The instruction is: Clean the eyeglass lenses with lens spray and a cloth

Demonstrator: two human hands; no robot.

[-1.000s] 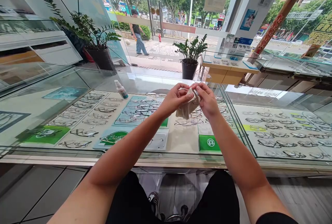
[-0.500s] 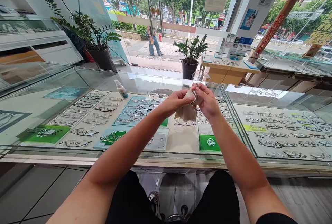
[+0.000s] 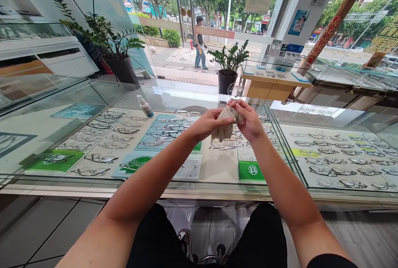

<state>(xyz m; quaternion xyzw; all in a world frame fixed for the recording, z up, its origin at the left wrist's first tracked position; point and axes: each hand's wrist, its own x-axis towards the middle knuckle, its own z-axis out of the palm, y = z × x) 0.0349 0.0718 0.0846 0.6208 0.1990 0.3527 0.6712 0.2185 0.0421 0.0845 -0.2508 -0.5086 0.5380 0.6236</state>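
Both my hands are raised over the glass display counter (image 3: 217, 94). My left hand (image 3: 207, 123) pinches a beige cleaning cloth (image 3: 224, 129) that hangs down between the hands. My right hand (image 3: 248, 121) is closed on a pair of clear glasses (image 3: 235, 90); one lens sticks up above my fingers. The cloth is folded over the lower part of the glasses. Fingertips of both hands meet at the cloth.
A small spray bottle (image 3: 144, 106) stands on the counter to the left. Several rows of spectacle frames (image 3: 102, 135) lie under the glass. Potted plants (image 3: 229, 69) stand behind the counter. A person (image 3: 200, 42) walks outside.
My hands have shifted slightly and the cloth is bunched closer round the glasses. The lens above my fingers has tilted. The person outside has walked to the right.
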